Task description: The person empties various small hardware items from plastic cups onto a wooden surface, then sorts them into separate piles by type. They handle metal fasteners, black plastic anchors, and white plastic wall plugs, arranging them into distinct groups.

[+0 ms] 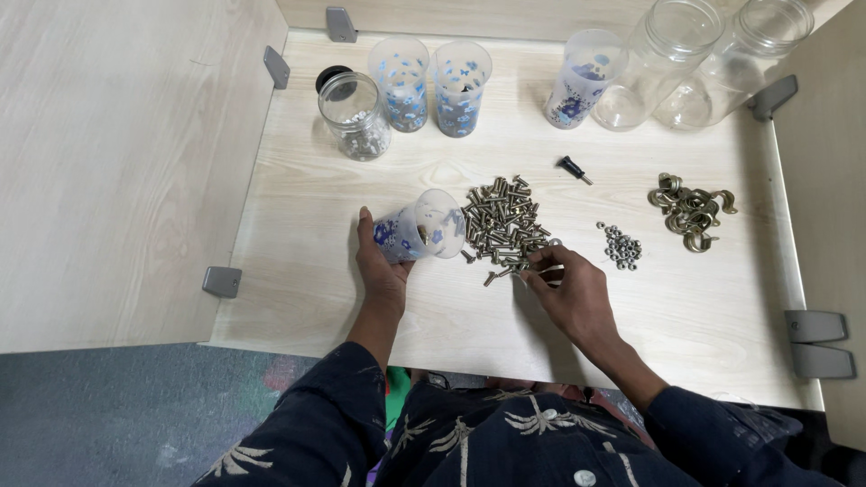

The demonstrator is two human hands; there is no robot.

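Pale wood table (298, 298): our left hand (381, 271) grips a tipped blue-patterned cup (422, 230), our right hand (570, 287) pinches bolts from the bolt pile (502, 221); cupping them seemingly underway.

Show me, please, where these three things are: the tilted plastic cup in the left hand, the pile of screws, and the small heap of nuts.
tilted plastic cup (422, 234), head view, on its side wall.
pile of screws (502, 219), head view, on the pile's middle.
small heap of nuts (621, 246), head view, on the heap's middle.

Small nuts (621, 246), brass hooks (690, 211), clear jars (649, 63), black bit (572, 168)
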